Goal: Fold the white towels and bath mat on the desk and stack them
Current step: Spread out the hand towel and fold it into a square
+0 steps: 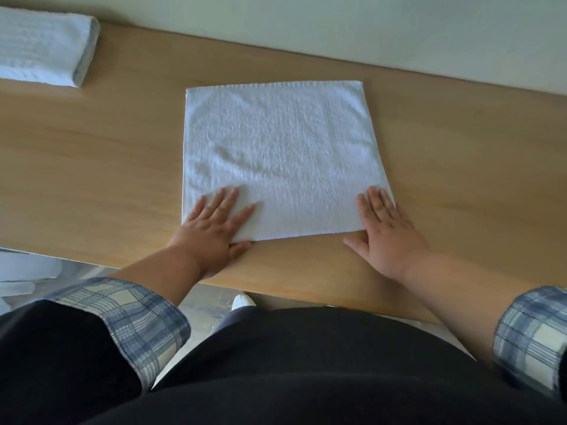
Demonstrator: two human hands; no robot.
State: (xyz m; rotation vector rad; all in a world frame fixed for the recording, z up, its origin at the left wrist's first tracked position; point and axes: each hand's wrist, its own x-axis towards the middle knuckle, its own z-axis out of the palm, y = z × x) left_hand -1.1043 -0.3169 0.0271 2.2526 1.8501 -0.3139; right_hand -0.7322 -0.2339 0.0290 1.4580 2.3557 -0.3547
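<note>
While pinning the white towel flat at mid-surface, pressing its two near corners with left hand and right hand, both splayed flat and gripping nothing, probably steadying it for folding. Lying nearly square, showing no clear long axis, near edge facing the body, well apart from the folded towel at far left.

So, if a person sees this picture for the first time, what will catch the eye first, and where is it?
First, the white towel spread flat in the middle of the wooden desk, with the left hand and the right hand pressing flat on its two near corners. Next, a folded white towel lying at the far left of the desk. The rolled-up plaid sleeves frame the bottom of the view.
</note>
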